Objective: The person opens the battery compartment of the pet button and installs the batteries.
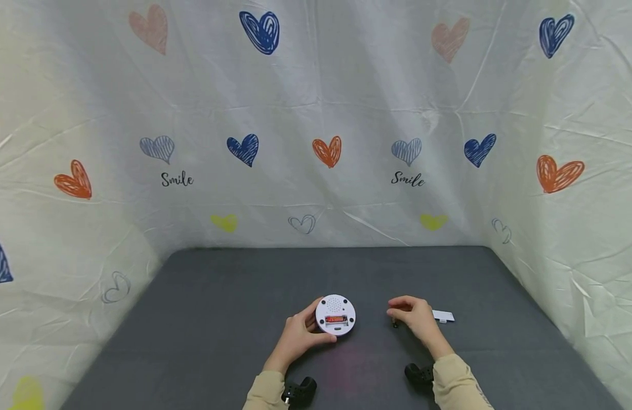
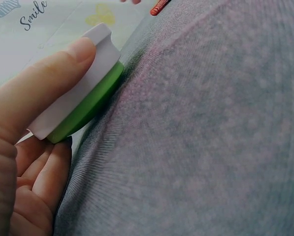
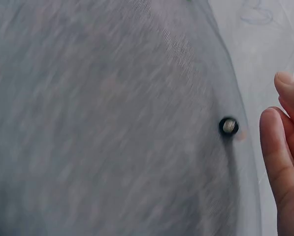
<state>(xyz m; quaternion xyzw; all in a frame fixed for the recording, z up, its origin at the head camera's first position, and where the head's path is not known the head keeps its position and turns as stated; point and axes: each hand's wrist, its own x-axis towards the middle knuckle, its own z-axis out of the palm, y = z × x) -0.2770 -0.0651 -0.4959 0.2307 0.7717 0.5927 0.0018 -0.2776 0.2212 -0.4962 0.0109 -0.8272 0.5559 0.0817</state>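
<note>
Head view: the left hand (image 1: 300,335) holds a round white plastic device (image 1: 335,306) above a dark grey cloth-covered bench (image 1: 234,285), its grip pinching the device between thumb and fingers at the rim. The device's back faces the camera, and a red cylindrical battery (image 1: 336,320) sits in its uncovered slot. In the left wrist view, the device's other side shows a green layer (image 2: 87,105) beneath the white body.

To the right of the device, well apart from it, the right hand (image 1: 417,320) hovers with its grip spread, thumb and fingertips parted and holding nothing. Just below those fingertips is a small dark-ended cylinder (image 1: 395,323), its round black end with a pale metallic centre seen in the right wrist view, apart from the fingers. Farther right of the device, beyond the right hand, lies a flat white rectangular cover (image 1: 443,316).

Behind the device, past the bench, hangs a white cloth curtain (image 1: 367,188) printed with coloured hearts and the word "Smile"
</note>
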